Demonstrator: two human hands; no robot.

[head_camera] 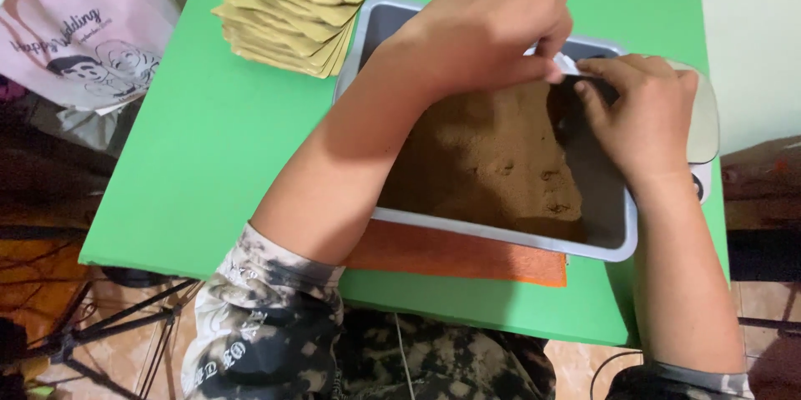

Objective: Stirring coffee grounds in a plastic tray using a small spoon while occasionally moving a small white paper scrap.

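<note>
Both hands, left hand (492, 29) and right hand (642, 116), pinch a small clear packet (571, 62) over the brown powder (492, 158) in the metal tray (501, 237); likely mid-filling, steady alignment needed.

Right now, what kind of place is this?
Probably a home packing spot: a small green table holds a metal tray of brown powder and a stack of yellowish pouches, with both hands over the tray.

The left hand (488, 29) covers the tray's (501, 237) far rim at 12 o'clock — what both grips pinch is too small to tell. The right hand (647, 116) hides most of a pale scale (707, 129) at 3 o'clock.
</note>
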